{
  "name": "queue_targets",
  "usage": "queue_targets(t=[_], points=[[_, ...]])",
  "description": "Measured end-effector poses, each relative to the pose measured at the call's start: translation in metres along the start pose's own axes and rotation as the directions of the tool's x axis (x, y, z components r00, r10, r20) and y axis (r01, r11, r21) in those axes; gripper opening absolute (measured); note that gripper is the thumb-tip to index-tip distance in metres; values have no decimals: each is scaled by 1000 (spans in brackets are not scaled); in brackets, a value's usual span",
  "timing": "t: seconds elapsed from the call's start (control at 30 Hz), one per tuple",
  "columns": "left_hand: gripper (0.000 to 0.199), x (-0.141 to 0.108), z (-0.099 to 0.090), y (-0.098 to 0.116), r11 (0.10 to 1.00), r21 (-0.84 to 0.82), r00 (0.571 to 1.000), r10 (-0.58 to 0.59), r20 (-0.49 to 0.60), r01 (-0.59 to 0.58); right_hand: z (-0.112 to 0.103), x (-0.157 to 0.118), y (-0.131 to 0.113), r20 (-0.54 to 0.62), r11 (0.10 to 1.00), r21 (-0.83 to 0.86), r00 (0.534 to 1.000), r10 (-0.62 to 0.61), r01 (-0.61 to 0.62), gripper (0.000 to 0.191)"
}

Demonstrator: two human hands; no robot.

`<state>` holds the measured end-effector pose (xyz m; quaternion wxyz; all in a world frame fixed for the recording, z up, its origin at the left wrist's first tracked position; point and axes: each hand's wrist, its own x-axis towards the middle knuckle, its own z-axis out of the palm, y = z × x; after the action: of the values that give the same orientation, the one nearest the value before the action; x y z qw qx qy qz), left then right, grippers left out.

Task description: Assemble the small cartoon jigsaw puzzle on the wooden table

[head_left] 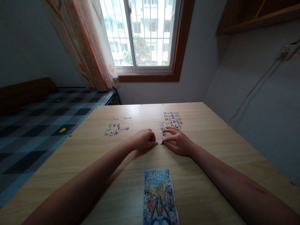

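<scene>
My left hand [145,138] is closed in a pinch on a small blue jigsaw piece [156,143], held at the table top. Just right of it lies a pale and dark blue jigsaw piece [161,142], with a narrow gap between the two. My right hand [177,141] has its fingers spread; its lower fingertips touch this second piece. The upper fingers reach over a column of joined pieces [161,124], partly hiding it. Beyond my right hand is a larger patch of pieces [172,116] laid out in rows.
Loose jigsaw pieces [112,133] lie in small groups on the left of the wooden table [131,200]. A picture sheet or box lid lettered "Bluey" [159,197] lies nearest me. A bed with a checked cover [35,131] stands left, a window [152,34] ahead.
</scene>
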<state>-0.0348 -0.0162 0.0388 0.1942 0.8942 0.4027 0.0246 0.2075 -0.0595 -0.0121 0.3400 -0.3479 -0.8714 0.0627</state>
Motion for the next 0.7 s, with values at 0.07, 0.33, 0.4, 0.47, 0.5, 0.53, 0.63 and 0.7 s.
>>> queue_targets(t=[0.07, 0.33, 0.4, 0.47, 0.5, 0.53, 0.63, 0.7], points=[[15, 1, 4, 0, 1000, -19, 1000, 3, -19, -3, 0, 0, 1, 8, 1000, -2, 1000, -2, 2, 16], [16, 0, 6, 4, 999, -44, 999, -6, -45, 4, 1, 0, 2, 28, 1000, -4, 1000, -7, 8, 16], [16, 0, 5, 5, 999, -50, 999, -4, -44, 1, 1, 0, 2, 31, 1000, -2, 999, -8, 8, 16], [15, 0, 5, 5, 998, -56, 999, 0, -43, -3, 1, 0, 2, 32, 1000, 1, 999, -6, 6, 16], [14, 0, 5, 5, 998, -60, 999, 5, -43, -7, 1, 0, 2, 33, 1000, 3, 999, -6, 6, 16], [13, 0, 5, 5, 998, -64, 999, 8, -48, -11, 0, 0, 2, 33, 1000, 4, 999, -5, 5, 17], [12, 1, 7, 5, 997, -79, 996, 12, -92, -19, 0, 0, 2, 35, 1000, 2, 999, -7, 7, 16], [13, 2, 10, 5, 996, -85, 991, 15, -132, -26, 0, 0, 2, 35, 1000, -2, 999, -6, 6, 16]])
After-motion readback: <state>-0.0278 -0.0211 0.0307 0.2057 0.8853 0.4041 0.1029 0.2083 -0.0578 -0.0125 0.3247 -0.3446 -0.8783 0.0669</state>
